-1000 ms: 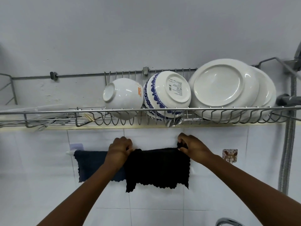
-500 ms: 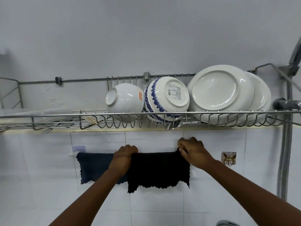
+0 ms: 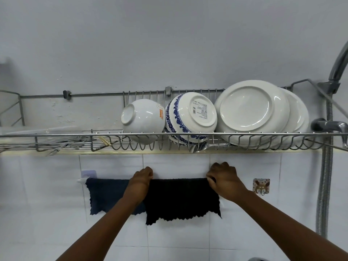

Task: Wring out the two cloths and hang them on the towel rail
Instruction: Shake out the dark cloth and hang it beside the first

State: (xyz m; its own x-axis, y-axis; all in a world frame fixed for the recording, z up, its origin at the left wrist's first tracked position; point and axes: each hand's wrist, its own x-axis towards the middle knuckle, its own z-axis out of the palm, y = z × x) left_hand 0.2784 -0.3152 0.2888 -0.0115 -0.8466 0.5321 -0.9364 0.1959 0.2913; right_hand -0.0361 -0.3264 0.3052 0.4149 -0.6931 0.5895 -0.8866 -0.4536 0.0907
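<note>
Hanging over the towel rail (image 3: 81, 180) on the white tiled wall (image 3: 56, 232) is a black knitted cloth w/ a scalloped lower edge (image 3: 180, 200), spread flat, top edge along the rail. Left hand (image 3: 141, 178) sits at its top left corner, fingers curled shut & pinching the cloth's edge against the rail. Right hand (image 3: 223, 178) is at the top right corner, fingers bent closed, gripping that edge too. Both forearms reach up from below, so the cloth spans between the 2 hands.

Just left, a dark navy-blue cloth w/ a wavy hem (image 3: 105, 196) hangs on the same rail; its right part passes behind the left wrist & its edge seems to tuck under the black one. Only the rail's white left end shows, below a pale stick-on pad (image 3: 88, 173); the rest is covered.

Right of the cloths, a small square adhesive hook w/ a brown animal picture (image 3: 261, 186) is stuck on the tile, apart from the right hand.

Above: a long steel wire dish rack (image 3: 56, 135) fixed to the wall, holding a plain white bowl on its side (image 3: 143, 119), a blue-patterned white bowl (image 3: 190, 117) touching it, then stacked white plates (image 3: 254, 110) leaning on edge. Far right, a chrome flexible shower hose (image 3: 324, 185) runs down the wall.
</note>
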